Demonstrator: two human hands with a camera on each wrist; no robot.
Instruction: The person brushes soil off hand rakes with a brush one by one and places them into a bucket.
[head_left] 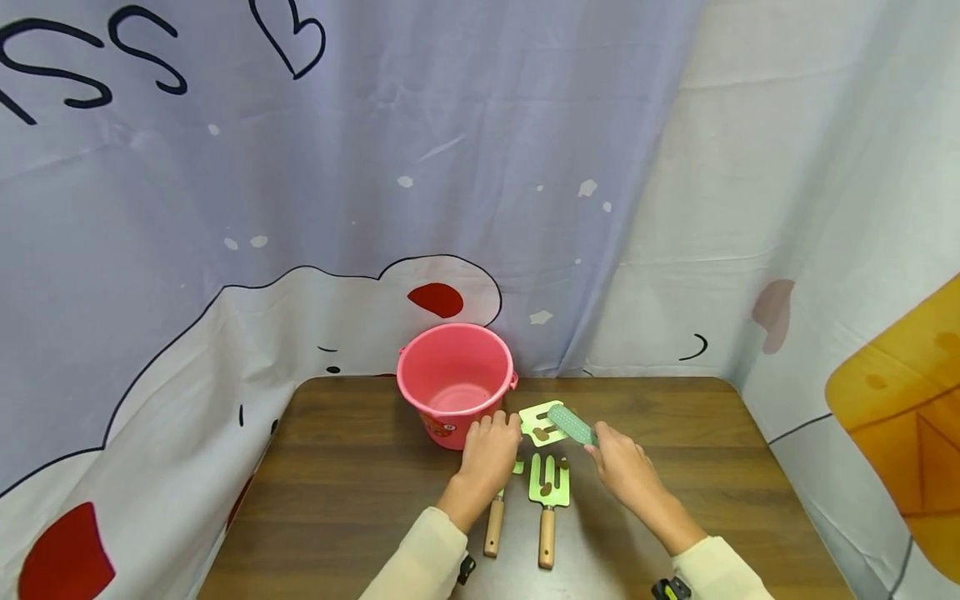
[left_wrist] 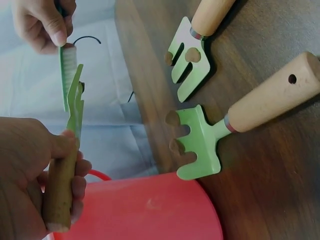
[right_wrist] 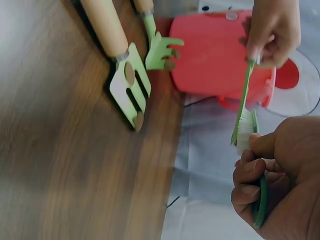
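My left hand (head_left: pixel 487 454) grips the wooden handle of a light green garden fork (head_left: pixel 531 423), its slotted head lifted above the table beside the bucket. Brown spots of what looks like dirt mark that head. In my right hand (head_left: pixel 626 468) is a green brush (head_left: pixel 572 423), its white bristles (right_wrist: pixel 245 131) against the fork's head. A second green fork (head_left: pixel 551 490) with brown spots lies on the table below the hands. Left of it lies a small green hand rake (left_wrist: pixel 202 145), brown spots on its tines, partly hidden by my left arm in the head view.
A pink bucket (head_left: pixel 457 414) stands upright at the back of the brown wooden table (head_left: pixel 337 483), just beyond my left hand. Behind the table hangs a printed curtain (head_left: pixel 360 167), which also runs along the right side.
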